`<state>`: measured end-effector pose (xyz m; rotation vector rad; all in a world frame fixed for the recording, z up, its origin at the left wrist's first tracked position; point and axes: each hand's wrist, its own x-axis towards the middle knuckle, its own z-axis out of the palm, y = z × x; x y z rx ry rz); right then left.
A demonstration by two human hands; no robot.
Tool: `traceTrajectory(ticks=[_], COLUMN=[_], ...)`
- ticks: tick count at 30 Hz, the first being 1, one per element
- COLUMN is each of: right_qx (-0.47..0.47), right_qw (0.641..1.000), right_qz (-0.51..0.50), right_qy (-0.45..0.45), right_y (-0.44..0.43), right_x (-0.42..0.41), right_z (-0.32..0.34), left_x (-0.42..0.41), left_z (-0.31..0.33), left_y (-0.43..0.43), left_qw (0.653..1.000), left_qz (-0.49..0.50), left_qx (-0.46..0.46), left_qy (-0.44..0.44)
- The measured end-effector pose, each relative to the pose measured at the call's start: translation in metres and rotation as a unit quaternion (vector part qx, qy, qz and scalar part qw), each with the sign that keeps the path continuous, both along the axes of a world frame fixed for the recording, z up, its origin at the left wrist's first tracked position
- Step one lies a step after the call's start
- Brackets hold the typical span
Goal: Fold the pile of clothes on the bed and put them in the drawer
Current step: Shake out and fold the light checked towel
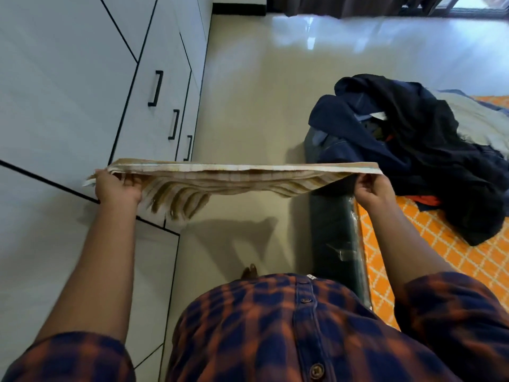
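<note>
I hold a tan and white striped cloth (237, 176) stretched flat in the air in front of my body, above the floor. My left hand (117, 188) grips its left end and my right hand (373, 188) pinches its right end. A pile of dark navy and black clothes (413, 150) lies on the bed's near corner to the right, with a grey garment (476, 119) behind it. White drawers with black handles (155, 88) line the wardrobe on the left; all are closed.
The bed has an orange patterned sheet (440, 260) and a dark green side frame (333, 230) close to my right leg. A glossy cream floor (248, 92) runs between wardrobe and bed. Dark curtains and a window sit at the top right.
</note>
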<state>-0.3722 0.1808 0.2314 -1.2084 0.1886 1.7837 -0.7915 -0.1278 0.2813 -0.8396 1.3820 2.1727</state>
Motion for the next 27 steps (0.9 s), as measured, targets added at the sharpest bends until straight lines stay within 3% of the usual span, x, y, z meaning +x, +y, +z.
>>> traceTrajectory(ticks=[3, 6, 10, 12, 14, 16, 17, 19, 22, 24, 27], right_qx=[0.018, -0.029, -0.147, -0.12, -0.046, 0.062, 0.101, 0.178, 0.293, 0.35, 0.382], right_qw=[1.0, 0.998, 0.983, 0.985, 0.99, 0.973, 0.954, 0.878, 0.75, 0.701, 0.677], right_qz=[0.009, 0.027, -0.055, -0.061, 0.028, 0.125, 0.184, 0.331, 0.463, 0.472, 0.442], right_qy=[0.016, -0.041, -0.098, -0.107, -0.133, -0.183, -0.216, -0.295, -0.371, -0.405, -0.448], right_y=[-0.012, -0.022, -0.014, -0.011, -0.011, -0.007, -0.002, 0.001, -0.024, -0.056, -0.07], right_x=[-0.001, 0.0, -0.008, -0.015, -0.024, -0.041, -0.052, -0.079, -0.126, -0.153, -0.164], right_z=[0.01, 0.005, 0.006, 0.01, 0.026, 0.044, 0.052, 0.07, 0.085, 0.085, 0.076], left_x=[0.008, 0.014, 0.012, 0.022, 0.036, 0.05, 0.061, 0.098, 0.167, 0.195, 0.21], left_z=[-0.008, -0.02, -0.043, -0.046, -0.045, -0.036, -0.03, -0.014, -0.001, -0.001, -0.001], left_y=[-0.001, 0.002, 0.0, 0.005, 0.02, 0.044, 0.059, 0.1, 0.157, 0.176, 0.189], left_qw=[0.999, 0.996, 0.979, 0.976, 0.988, 0.988, 0.968, 0.908, 0.833, 0.823, 0.854], left_qz=[0.019, 0.039, 0.123, 0.135, 0.097, -0.034, -0.102, -0.231, -0.374, -0.393, -0.377], left_qx=[0.031, 0.055, 0.104, 0.099, 0.018, -0.145, -0.23, -0.313, -0.289, -0.28, -0.25], left_qy=[-0.032, -0.059, -0.129, -0.142, -0.115, -0.041, 0.013, 0.155, 0.286, 0.299, 0.257])
